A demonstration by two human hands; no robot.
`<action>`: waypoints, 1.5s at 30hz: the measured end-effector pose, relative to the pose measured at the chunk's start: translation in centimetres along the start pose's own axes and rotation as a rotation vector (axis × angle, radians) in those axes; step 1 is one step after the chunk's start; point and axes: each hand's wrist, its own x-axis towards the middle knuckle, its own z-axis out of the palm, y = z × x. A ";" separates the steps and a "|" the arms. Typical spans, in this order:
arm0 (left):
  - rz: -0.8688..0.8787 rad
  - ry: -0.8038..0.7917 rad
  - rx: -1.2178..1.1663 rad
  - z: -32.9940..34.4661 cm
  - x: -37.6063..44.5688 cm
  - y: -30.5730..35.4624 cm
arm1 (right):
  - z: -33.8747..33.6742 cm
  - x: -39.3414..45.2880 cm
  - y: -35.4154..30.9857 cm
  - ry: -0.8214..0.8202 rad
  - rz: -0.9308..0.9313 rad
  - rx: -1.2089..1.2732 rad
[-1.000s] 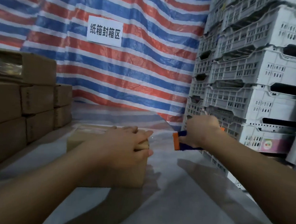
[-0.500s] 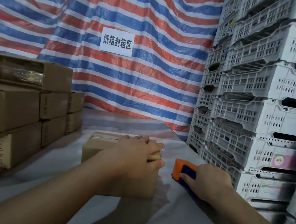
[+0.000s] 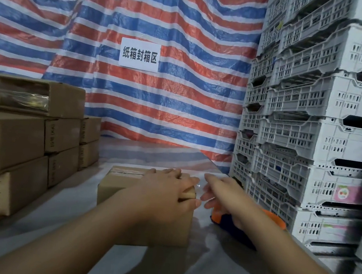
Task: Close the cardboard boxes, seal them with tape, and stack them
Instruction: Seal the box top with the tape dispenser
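two hands work at one cardboard box [image 3: 125, 195] on the grey table [image 3: 33, 239]; the left hand [image 3: 165, 192] lies over the box's top right edge, thumb curled against its flap, gripping it; the right hand [image 3: 225, 196] hovers just beside the box with fingers spread and loose, holding nothing; the orange and blue tape dispenser [image 3: 276, 221] lies on the table under that wrist; stacked boxes [image 3: 16, 143] stand left, white crates [image 3: 322, 128] right.
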 end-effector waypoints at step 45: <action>-0.005 0.292 -0.812 -1.6 -2.2 -2.1 | 5.2 -4.2 1.5 -0.094 0.259 0.528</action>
